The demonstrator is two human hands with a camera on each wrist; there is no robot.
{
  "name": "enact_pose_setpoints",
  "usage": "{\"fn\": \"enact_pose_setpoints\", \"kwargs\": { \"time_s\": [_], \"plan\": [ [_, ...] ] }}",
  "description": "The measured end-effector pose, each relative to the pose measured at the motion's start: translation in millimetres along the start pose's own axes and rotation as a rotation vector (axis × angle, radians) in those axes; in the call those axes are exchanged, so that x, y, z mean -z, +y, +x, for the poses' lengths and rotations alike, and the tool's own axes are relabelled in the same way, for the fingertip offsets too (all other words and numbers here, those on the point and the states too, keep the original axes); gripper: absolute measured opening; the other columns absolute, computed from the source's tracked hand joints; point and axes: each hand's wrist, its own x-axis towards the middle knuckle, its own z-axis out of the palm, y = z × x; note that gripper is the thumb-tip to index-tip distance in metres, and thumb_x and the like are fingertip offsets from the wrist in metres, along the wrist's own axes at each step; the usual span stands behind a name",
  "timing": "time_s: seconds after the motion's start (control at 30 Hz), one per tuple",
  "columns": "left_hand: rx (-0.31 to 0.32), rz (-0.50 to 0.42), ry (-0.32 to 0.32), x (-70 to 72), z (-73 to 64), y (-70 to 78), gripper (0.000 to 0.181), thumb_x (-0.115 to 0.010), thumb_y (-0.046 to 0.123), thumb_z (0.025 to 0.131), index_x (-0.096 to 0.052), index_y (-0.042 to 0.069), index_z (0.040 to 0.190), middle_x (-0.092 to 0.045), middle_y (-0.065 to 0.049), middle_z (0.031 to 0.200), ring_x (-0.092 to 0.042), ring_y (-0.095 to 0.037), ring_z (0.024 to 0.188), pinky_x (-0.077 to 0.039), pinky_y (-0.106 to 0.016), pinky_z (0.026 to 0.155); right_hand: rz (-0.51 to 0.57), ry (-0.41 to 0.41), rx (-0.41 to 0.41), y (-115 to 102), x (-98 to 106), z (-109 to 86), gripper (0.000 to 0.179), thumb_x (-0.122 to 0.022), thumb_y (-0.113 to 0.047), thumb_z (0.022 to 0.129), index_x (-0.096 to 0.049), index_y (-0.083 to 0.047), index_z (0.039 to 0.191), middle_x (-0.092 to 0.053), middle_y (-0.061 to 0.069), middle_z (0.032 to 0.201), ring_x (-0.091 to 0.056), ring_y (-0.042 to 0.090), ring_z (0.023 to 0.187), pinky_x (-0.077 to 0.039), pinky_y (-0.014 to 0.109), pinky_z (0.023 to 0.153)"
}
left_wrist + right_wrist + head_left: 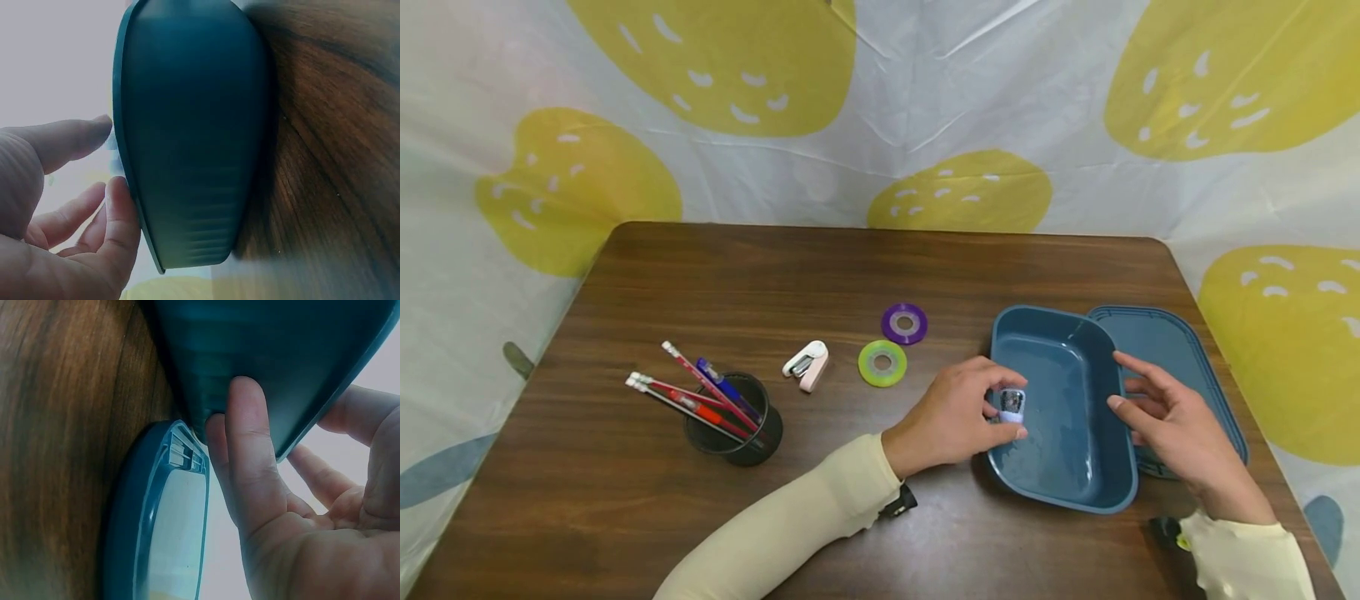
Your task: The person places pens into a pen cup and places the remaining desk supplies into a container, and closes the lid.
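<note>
A blue rectangular plastic box (1060, 408) stands with its open side up at the table's right. Over its left rim, my left hand (958, 412) pinches a small lavender-and-dark object (1012, 403) between thumb and fingers; its exact kind is unclear. In the left wrist view the box wall (194, 137) mostly hides that object. At the box's right rim, my right hand (1176, 425) grips the wall, with fingers (247, 419) against the outside. The matching blue lid (1180, 350) lies partly beneath this hand, right of the box.
Left on the wooden table (737, 283) stands a black mesh cup (752, 446) of pencils and pens. A small white stapler (807, 364) lies nearer the middle, beside a green tape roll (882, 363) and a purple tape roll (904, 323). A patterned curtain hangs behind.
</note>
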Motion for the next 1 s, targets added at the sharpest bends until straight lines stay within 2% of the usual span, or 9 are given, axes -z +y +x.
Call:
{"fn": "enact_pose_setpoints", "kwargs": {
  "time_s": [0.33,0.6,0.7,0.83,1.0],
  "plan": [
    [0.045,-0.067,0.004,2.3,-2.3,-1.5,0.052,-0.086,0.025,0.092,-0.066,0.014,0.139,-0.068,-0.008,0.131,-0.074,-0.005,0.093,-0.056,-0.009,0.084,0.017,-0.004,0.012,0.1,0.3,-0.4,0.070,-0.065,-0.033,0.107,-0.031,-0.021,0.168,-0.052,0.027,0.145,-0.062,-0.011,0.095,-0.063,0.030,0.067],
    [0.035,-0.080,0.012,7.8,-2.5,-5.1,0.050,-0.084,0.024,0.093,-0.066,0.011,0.138,-0.068,-0.007,0.133,-0.069,-0.017,0.115,-0.056,-0.008,0.082,0.014,-0.016,-0.008,0.5,0.3,-0.8,0.071,-0.064,-0.034,0.107,-0.029,-0.023,0.168,-0.049,0.028,0.148,-0.058,-0.015,0.097,-0.062,0.029,0.068],
    [0.034,-0.087,0.016,11.4,-3.4,-9.2,0.049,-0.084,0.024,0.093,-0.067,0.011,0.137,-0.069,-0.006,0.134,-0.067,-0.016,0.116,-0.056,-0.009,0.082,0.011,-0.017,-0.013,0.5,0.2,-1.0,0.071,-0.064,-0.035,0.108,-0.029,-0.022,0.168,-0.049,0.029,0.149,-0.058,-0.016,0.097,-0.062,0.029,0.069],
    [0.038,-0.117,0.046,17.6,-5.9,-17.9,0.048,-0.085,0.021,0.092,-0.068,0.008,0.135,-0.070,-0.009,0.132,-0.068,-0.019,0.114,-0.058,-0.011,0.083,0.009,-0.017,-0.017,0.3,-0.1,-0.7,0.071,-0.064,-0.035,0.107,-0.029,-0.022,0.168,-0.049,0.029,0.148,-0.058,-0.015,0.097,-0.062,0.028,0.069],
    [0.058,-0.158,0.128,28.8,-11.4,-28.5,0.043,-0.085,0.017,0.091,-0.071,0.005,0.130,-0.072,-0.012,0.126,-0.070,-0.026,0.114,-0.061,-0.018,0.085,0.010,-0.015,-0.013,0.4,0.0,0.1,0.072,-0.064,-0.034,0.107,-0.030,-0.022,0.168,-0.050,0.029,0.148,-0.058,-0.015,0.096,-0.063,0.028,0.069]
  ]
}}
